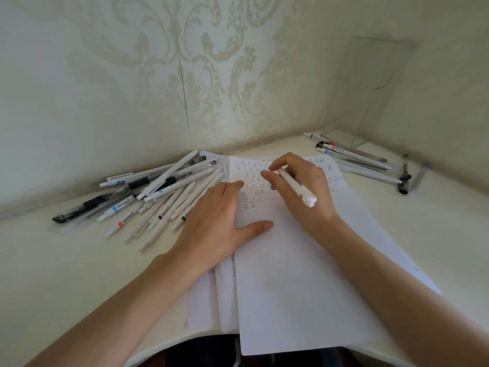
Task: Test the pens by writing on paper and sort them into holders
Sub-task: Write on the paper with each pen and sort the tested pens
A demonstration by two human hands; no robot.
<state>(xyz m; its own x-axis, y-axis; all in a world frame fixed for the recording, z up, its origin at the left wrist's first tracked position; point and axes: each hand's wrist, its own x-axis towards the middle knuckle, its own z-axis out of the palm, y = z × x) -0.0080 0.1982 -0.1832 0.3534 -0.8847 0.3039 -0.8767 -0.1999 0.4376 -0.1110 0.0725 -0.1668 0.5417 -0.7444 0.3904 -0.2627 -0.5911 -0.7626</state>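
Cream desk (79,274) in a wallpapered corner; stacked paper sheets (291,274) at centre, top sheet marked with rows of characters. Left hand (214,221) lies flat, fingers straight, pressing the sheets; right hand (299,186) pinches a white pen (296,188), tip on the written rows. Pile of pens (158,192) just left of the paper, smaller group of pens (362,161) at right.

A smooth cream-white tabletop (66,274) with a curved front edge fills the lower view. Behind it rises pale cream wallpaper (119,88) printed with a faint beige scrolling floral pattern, split by a thin vertical seam (185,102). The walls meet in a corner at the right. Dark fabric (206,350) shows below the table's front edge.
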